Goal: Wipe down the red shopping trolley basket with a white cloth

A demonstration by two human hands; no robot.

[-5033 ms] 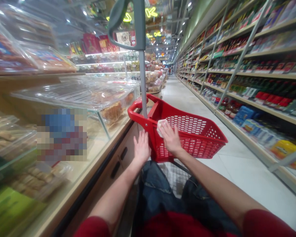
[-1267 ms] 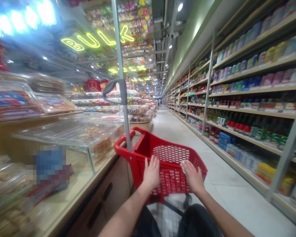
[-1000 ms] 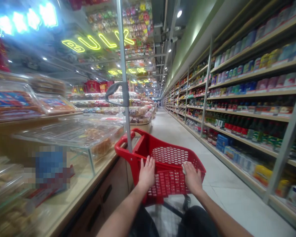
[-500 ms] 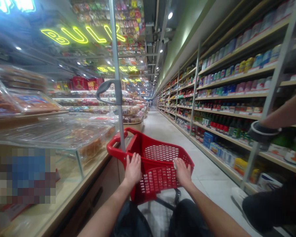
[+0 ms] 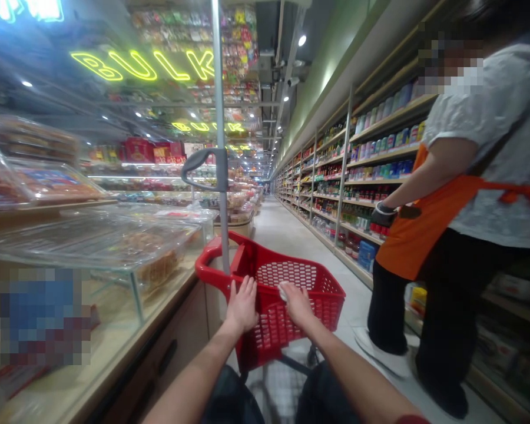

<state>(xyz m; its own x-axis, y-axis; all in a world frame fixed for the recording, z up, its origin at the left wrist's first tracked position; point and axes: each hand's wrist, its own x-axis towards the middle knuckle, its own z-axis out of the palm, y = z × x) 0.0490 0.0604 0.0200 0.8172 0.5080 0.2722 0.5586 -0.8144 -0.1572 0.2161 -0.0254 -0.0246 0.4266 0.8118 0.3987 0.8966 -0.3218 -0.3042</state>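
A red plastic shopping cart (image 5: 287, 268) stands before me, its perforated side facing my knees. My left hand (image 5: 242, 306) lies against the cart's near side by the handle end, fingers stretched out over the rim. Further along that rim, my right hand (image 5: 298, 303) presses a small crumpled white wipe (image 5: 283, 291) under its fingers. The wipe is mostly covered, so its exact material cannot be told. A grey upright pole (image 5: 219, 94) with a looped grey grip (image 5: 203, 168) rises by the cart's handle.
At left is a display counter (image 5: 168, 312) with clear covers over packaged baked goods. Stocked shelves (image 5: 327, 188) line the right side. A person in an orange apron (image 5: 417, 235) stands close on the right. The tiled aisle floor (image 5: 276, 221) runs straight ahead.
My right hand has slid left along the cart's rim with the wipe, closer to my left hand. The person in the apron has moved further into view at right.
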